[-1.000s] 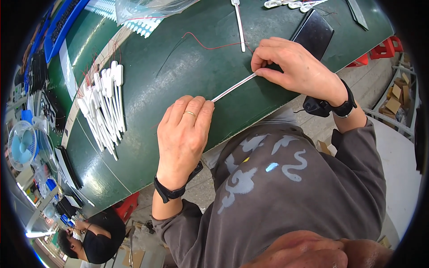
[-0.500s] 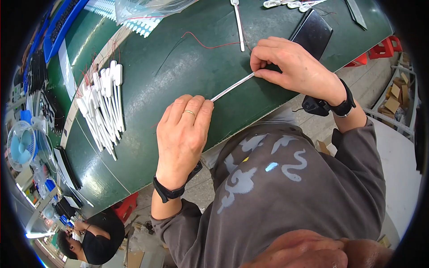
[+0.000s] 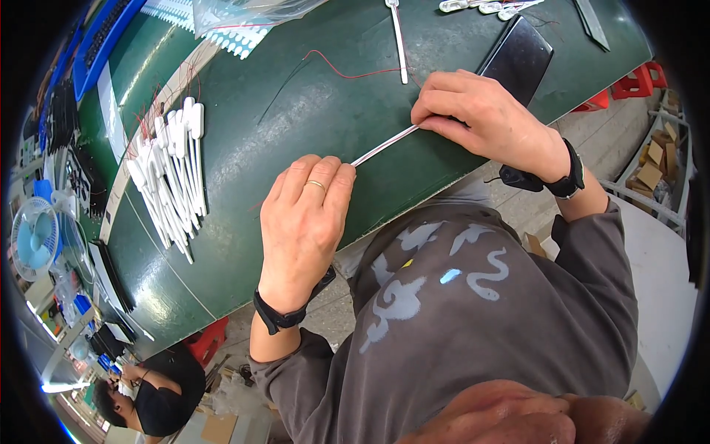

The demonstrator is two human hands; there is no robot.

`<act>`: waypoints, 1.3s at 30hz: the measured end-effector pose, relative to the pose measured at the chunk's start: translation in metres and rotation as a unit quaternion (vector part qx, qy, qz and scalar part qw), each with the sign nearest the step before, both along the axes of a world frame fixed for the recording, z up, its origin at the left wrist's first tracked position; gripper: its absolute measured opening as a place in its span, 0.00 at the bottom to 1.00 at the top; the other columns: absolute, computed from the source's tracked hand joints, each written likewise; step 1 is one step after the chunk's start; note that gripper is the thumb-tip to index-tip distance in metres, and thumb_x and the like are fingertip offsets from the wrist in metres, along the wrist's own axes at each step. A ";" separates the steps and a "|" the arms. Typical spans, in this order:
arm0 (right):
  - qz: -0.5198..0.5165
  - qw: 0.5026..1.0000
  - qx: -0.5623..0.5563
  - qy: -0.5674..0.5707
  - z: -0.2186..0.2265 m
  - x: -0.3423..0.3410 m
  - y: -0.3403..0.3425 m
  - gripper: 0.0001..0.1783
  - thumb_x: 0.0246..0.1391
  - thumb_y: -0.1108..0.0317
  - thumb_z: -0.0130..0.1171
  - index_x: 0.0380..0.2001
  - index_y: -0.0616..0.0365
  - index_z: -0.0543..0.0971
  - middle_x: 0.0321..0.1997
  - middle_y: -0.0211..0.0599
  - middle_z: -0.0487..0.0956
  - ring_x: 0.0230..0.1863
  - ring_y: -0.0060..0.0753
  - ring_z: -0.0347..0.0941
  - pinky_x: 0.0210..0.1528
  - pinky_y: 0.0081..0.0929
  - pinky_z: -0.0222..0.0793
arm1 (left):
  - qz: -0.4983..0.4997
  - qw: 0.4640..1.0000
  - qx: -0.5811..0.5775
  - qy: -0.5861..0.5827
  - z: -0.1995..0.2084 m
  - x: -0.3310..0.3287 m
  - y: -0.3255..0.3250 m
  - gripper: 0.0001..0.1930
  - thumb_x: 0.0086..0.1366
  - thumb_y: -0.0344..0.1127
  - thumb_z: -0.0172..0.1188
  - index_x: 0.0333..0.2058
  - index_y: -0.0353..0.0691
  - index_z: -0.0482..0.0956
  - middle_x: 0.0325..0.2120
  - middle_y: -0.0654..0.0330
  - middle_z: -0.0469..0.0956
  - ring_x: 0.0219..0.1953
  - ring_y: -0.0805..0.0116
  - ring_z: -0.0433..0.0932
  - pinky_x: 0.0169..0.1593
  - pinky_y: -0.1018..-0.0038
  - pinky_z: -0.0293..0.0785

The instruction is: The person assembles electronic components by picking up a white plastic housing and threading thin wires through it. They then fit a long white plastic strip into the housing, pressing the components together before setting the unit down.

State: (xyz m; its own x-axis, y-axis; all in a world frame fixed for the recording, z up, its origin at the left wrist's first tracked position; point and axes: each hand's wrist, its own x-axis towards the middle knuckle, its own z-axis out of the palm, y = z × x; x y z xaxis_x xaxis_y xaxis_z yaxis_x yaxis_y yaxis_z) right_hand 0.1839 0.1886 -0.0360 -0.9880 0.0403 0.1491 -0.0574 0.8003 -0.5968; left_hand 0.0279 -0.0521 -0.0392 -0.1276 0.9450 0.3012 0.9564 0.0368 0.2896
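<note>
A thin white strip [image 3: 384,146] with a fine red line along it stretches between my two hands, close above the green table [image 3: 281,140]. My left hand [image 3: 307,211], with a ring on one finger, is closed over its near-left end, and the fingers hide that end. At the other end my right hand [image 3: 484,122] pinches the strip between thumb and fingers. A red wire [image 3: 340,72] curves over the table past my right hand. Beyond it lies a white strip with a wider head [image 3: 398,41].
White long-stemmed pieces with red wires [image 3: 170,163] lie bunched at the left. A black phone-like slab [image 3: 521,55] lies beside my right hand. At the back are a clear plastic bag [image 3: 251,15] and a blue tray [image 3: 103,48]. A person [image 3: 159,392] sits at lower left.
My right hand has shifted slightly down and left along the strip, its fingers bunched a little differently. My left hand stays almost in place.
</note>
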 end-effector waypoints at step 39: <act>0.059 0.972 0.225 0.024 0.005 -0.004 -0.004 0.10 0.51 0.75 0.64 0.36 0.58 0.73 0.31 0.35 0.68 0.32 0.38 0.72 0.36 0.34 0.71 | 0.007 1.000 0.009 0.003 -0.001 0.001 -0.001 0.14 0.51 0.24 0.65 0.39 0.36 0.81 0.39 0.59 0.79 0.45 0.60 0.79 0.46 0.66 0.79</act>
State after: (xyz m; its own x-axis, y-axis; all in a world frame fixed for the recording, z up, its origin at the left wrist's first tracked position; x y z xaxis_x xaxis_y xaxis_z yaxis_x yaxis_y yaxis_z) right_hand 0.1797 0.1846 -0.0305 -0.9735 -0.1521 0.1709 -0.1829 0.9661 -0.1822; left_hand 0.0287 -0.0533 -0.0405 -0.1396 0.9373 0.3192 0.9576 0.0457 0.2846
